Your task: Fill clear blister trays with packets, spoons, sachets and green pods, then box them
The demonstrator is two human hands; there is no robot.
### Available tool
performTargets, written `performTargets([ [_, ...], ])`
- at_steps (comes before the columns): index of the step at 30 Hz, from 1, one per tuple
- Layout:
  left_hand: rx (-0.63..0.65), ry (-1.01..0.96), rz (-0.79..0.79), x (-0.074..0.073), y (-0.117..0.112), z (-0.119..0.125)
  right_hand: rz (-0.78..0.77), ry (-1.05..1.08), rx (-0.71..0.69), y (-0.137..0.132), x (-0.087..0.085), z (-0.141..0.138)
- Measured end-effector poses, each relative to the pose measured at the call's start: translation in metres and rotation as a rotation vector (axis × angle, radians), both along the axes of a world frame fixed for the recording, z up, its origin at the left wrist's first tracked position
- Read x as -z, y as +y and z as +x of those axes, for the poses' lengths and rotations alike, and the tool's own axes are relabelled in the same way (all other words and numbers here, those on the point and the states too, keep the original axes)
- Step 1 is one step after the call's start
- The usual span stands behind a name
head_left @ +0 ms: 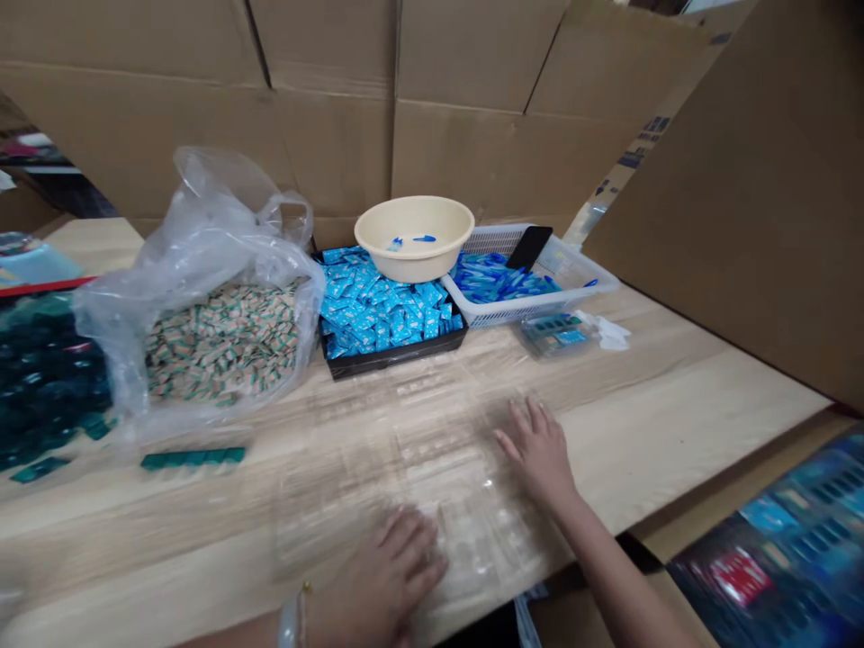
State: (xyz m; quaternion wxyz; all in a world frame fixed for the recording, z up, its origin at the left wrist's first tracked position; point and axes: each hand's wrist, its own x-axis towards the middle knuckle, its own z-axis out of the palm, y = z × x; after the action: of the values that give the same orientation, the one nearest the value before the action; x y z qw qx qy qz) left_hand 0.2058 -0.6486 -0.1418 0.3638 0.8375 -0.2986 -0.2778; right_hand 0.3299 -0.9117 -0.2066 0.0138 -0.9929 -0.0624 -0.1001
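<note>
Clear plastic blister trays (432,459) lie spread on the wooden table in front of me, blurred and hard to tell apart. My left hand (384,571) rests palm down at their near edge, fingers stretched forward and close together. At their right side is my right hand (540,450), its fingers apart and touching the plastic or just above it. Neither hand shows anything gripped. A strip of green plastic pieces (193,458) lies left of the trays.
Behind the trays stand a black box of blue sachets (378,315), a cream bowl (414,238) and a white basket (573,279) of blue items. A plastic bag (121,342) of small packets is at left, beside dark green pieces (47,378). Filled packs (783,540) sit lower right. Cardboard walls (324,135) surround the table.
</note>
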Motion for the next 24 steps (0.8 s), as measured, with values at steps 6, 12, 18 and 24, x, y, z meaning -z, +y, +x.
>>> performTargets([
  [6, -0.083, -0.058, -0.109, -0.006, 0.01, 0.022, 0.094, -0.054, -0.235, 0.034, -0.035, 0.073],
  [12, -0.876, -0.599, 0.376, -0.042, 0.024, 0.193, 0.078, 0.085, -0.328, 0.123, -0.09, 0.153],
  [18, -0.742, -0.523, 0.537, -0.018, 0.011, 0.274, -0.05, 0.374, -0.401, 0.157, -0.103, 0.197],
  [24, -1.089, -0.218, -0.393, -0.035, 0.042, 0.257, 0.5, -0.028, -0.307, 0.055, -0.125, 0.191],
])
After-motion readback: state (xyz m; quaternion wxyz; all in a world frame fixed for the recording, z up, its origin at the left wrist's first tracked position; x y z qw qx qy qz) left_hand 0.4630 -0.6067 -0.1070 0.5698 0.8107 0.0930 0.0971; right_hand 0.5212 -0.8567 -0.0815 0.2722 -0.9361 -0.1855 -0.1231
